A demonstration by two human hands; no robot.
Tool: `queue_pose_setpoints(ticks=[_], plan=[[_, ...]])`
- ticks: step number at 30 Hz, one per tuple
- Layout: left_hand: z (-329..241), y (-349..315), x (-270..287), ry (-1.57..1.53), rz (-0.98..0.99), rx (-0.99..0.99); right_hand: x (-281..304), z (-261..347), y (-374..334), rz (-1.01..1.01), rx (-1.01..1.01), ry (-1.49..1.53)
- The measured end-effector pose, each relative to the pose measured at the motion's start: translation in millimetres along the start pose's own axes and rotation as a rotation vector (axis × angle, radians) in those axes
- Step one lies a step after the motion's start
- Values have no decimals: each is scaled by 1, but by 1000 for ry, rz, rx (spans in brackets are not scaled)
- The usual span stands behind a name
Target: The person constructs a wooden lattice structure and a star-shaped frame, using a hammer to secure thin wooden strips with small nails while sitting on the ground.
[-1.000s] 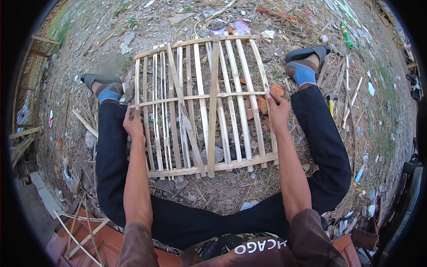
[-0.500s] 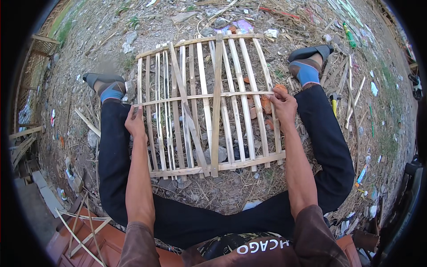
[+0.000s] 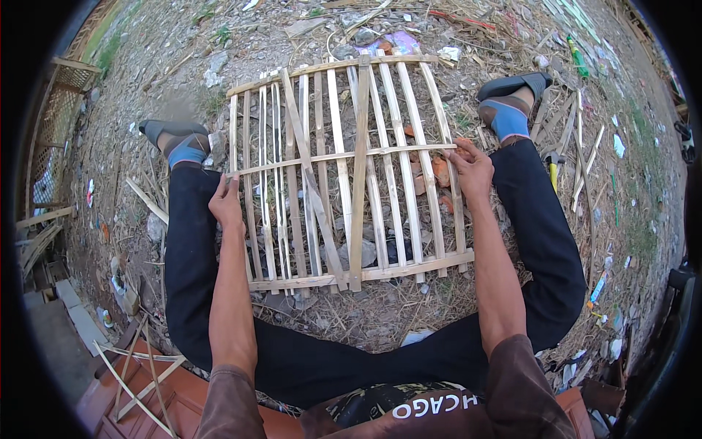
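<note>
Between my legs a panel of upright bamboo slats (image 3: 395, 197) lies over the ground, joined by a far cross rail (image 3: 307, 71) and a near cross rail (image 3: 409, 269). One thin bamboo strip (image 3: 333, 156) runs crosswise through the slats' middle, passing over some and under others. My left hand (image 3: 227, 205) pinches the strip's left end beside the outermost slat. At the other end, my right hand (image 3: 473, 173) has its fingers closed on the strip near the right edge slat. A wider batten (image 3: 359, 175) and a slanting slat (image 3: 307, 164) cross the panel.
A hammer (image 3: 553, 173) with a yellow handle lies beyond my right leg. Broken bricks (image 3: 440, 171) show beneath the panel. Loose strips (image 3: 150, 380) rest on a reddish-brown panelled surface (image 3: 186, 402) at lower left. A green bottle (image 3: 577, 57) lies far right among litter.
The strip's right end has shifted slightly away from me with my right hand. My left hand keeps its hold, and the whole view has moved a little.
</note>
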State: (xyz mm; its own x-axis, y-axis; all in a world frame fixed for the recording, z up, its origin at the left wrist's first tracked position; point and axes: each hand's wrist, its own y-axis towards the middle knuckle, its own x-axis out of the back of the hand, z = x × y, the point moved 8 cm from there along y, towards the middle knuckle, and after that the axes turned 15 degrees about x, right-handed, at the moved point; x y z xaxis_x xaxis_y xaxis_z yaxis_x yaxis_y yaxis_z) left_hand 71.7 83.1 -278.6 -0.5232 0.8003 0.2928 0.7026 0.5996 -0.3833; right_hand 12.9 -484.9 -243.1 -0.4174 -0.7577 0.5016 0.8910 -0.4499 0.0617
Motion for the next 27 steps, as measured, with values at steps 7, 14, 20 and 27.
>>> queue_pose_setpoints(ticks=[7, 14, 20, 27], plan=[[2, 0, -1, -89, 58, 13, 2, -20, -1, -67, -5, 70], [-2, -9, 4, -86, 38, 30, 0, -16, -6, -70, -24, 291], [-18, -19, 8, -209, 33, 32, 12, -10, -7, -143, -18, 376], [-30, -21, 14, -334, 241, 169, 7, -10, -12, -9, -341, 715]])
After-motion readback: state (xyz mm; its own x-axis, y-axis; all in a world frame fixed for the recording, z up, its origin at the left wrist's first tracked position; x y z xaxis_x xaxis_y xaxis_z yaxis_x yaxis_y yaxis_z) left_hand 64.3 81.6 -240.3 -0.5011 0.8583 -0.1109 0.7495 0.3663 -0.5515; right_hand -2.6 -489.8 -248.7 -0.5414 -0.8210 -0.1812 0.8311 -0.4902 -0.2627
